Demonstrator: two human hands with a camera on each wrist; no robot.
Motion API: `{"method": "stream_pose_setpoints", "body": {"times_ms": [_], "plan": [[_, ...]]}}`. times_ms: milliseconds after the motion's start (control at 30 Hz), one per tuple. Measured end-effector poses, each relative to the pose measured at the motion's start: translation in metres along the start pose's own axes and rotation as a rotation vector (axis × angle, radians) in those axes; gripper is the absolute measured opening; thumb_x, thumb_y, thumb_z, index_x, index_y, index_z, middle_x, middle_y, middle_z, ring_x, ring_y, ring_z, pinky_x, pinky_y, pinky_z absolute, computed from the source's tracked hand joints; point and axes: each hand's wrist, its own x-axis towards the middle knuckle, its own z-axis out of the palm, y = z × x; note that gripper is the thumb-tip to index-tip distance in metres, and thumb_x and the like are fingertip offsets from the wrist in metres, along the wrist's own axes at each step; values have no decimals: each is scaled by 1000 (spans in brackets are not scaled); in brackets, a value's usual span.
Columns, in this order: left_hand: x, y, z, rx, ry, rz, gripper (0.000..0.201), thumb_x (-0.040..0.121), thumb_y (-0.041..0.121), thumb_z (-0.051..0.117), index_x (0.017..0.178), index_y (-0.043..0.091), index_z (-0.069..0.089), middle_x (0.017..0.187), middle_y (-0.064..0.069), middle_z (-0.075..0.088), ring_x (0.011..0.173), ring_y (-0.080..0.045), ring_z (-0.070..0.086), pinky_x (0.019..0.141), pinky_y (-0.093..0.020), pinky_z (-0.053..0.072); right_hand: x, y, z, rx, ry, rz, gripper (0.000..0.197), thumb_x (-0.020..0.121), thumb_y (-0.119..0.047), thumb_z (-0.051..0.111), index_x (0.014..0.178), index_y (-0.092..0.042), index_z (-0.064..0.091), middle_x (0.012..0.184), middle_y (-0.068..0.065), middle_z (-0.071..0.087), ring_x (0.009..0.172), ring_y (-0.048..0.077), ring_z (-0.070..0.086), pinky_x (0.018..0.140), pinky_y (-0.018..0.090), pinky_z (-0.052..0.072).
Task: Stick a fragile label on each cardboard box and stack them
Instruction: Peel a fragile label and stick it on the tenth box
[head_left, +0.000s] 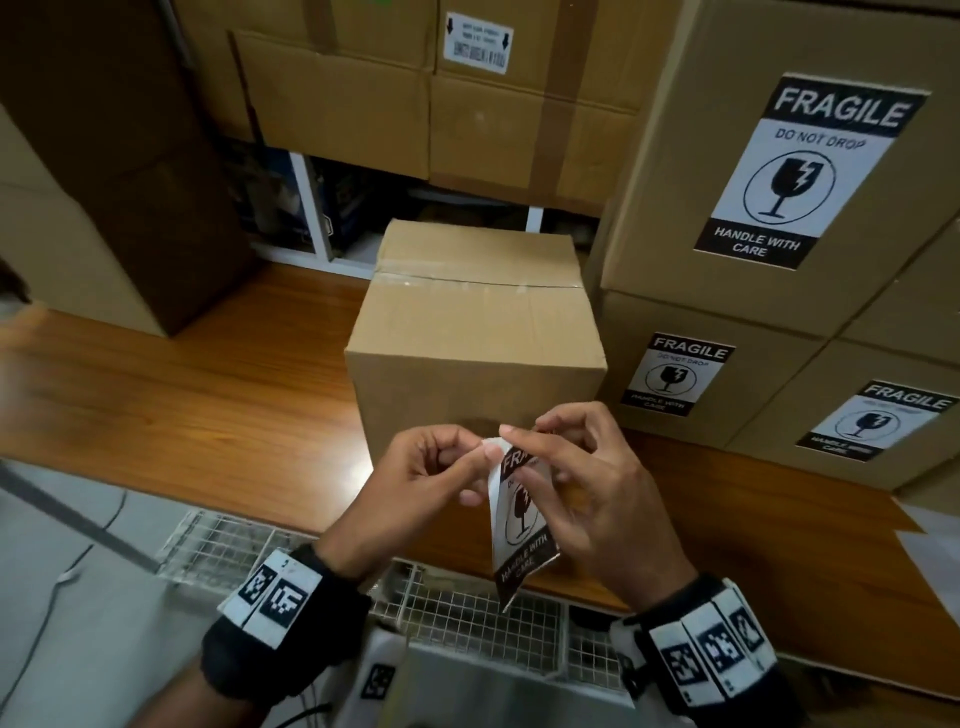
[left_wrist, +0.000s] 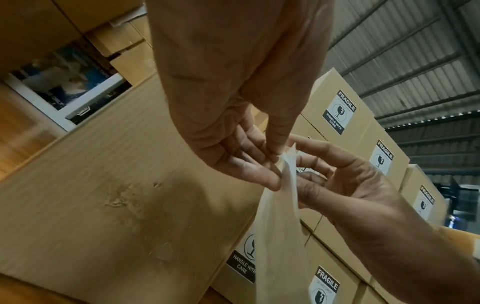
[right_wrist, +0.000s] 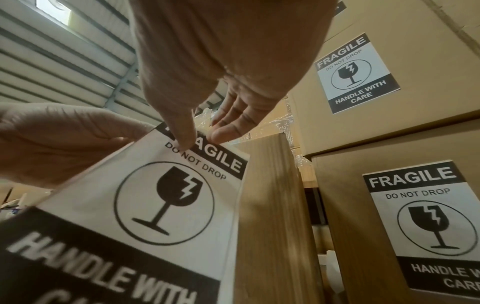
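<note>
A plain taped cardboard box (head_left: 475, 338) stands on the wooden table (head_left: 234, 374), with no label on the faces I see. In front of it both hands hold a black-and-white fragile label (head_left: 522, 519) that hangs down. My left hand (head_left: 441, 470) pinches its top left corner, where a white layer curls away. My right hand (head_left: 566, 467) pinches the top edge beside it, thumb on the printed face. The label's print (right_wrist: 166, 197) fills the right wrist view; its pale back (left_wrist: 280, 236) shows in the left wrist view.
Stacked boxes bearing fragile labels (head_left: 810, 171) rise at the right, touching the plain box's side. More large cartons (head_left: 431, 104) stand behind and at the left (head_left: 104, 182). A wire mesh rack (head_left: 467, 618) sits below the table's near edge. White paper (head_left: 930, 545) lies at the far right.
</note>
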Motion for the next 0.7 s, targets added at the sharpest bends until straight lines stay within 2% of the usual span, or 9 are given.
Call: {"method": "stream_pose_setpoints", "body": {"times_ms": [67,167,267,367,433,500,567,633,700], "plan": [[-5,3,1,7,34,-31,37,96,31,65,100,-6,70,87,-28,67,76,-21,61,67,-23,53,1,-2,0,18,-30,-44,41,96,-21,75,135,-34,66,127,-8,46,108,7,57,78,21,59],[-10,7,0,29,60,-70,31,98,26,65,102,-5,71,83,-14,70,75,-15,62,67,-21,54,3,-4,-2,62,-35,-63,28,95,-21,75,121,-31,73,126,-9,48,106,8,59,78,20,58],[-14,8,1,66,89,-92,29,101,25,63,101,-4,69,91,-21,72,78,-18,64,69,-24,56,3,-2,-2,81,-9,-76,10,95,-22,74,105,-22,75,123,-8,52,107,8,60,77,25,58],[-18,8,8,105,208,-122,25,103,24,59,98,0,65,87,-7,73,76,-14,65,65,-22,55,3,1,-4,59,-19,-108,8,94,-21,72,103,-20,73,123,-7,56,112,7,57,83,23,56],[-20,6,10,136,311,-149,24,104,24,57,99,2,63,89,-5,75,77,-13,70,66,-22,56,3,1,-4,49,-41,-144,10,93,-19,72,102,-22,69,126,-8,59,118,8,55,89,20,53],[-21,2,9,194,404,-166,24,104,25,57,98,3,63,92,-8,76,83,-20,74,68,-30,61,1,1,-3,60,-72,-185,11,91,-18,71,101,-22,66,129,-7,61,126,8,53,99,18,50],[-23,-2,8,259,476,-189,23,104,29,58,99,7,64,93,-11,75,89,-30,74,76,-46,64,-3,2,0,86,-99,-218,11,90,-17,68,100,-21,64,129,-5,65,131,10,54,107,22,47],[-26,-4,10,319,526,-194,20,103,32,59,100,13,63,94,-11,75,89,-33,73,75,-51,63,-7,6,4,122,-98,-228,13,91,-17,68,102,-21,62,126,-1,69,129,13,58,104,29,53],[-29,-5,13,324,548,-151,11,103,30,59,106,20,57,92,-11,75,81,-28,73,62,-41,61,-9,9,8,138,-57,-223,20,92,-17,71,107,-22,60,120,1,69,121,13,61,94,30,58]]}}
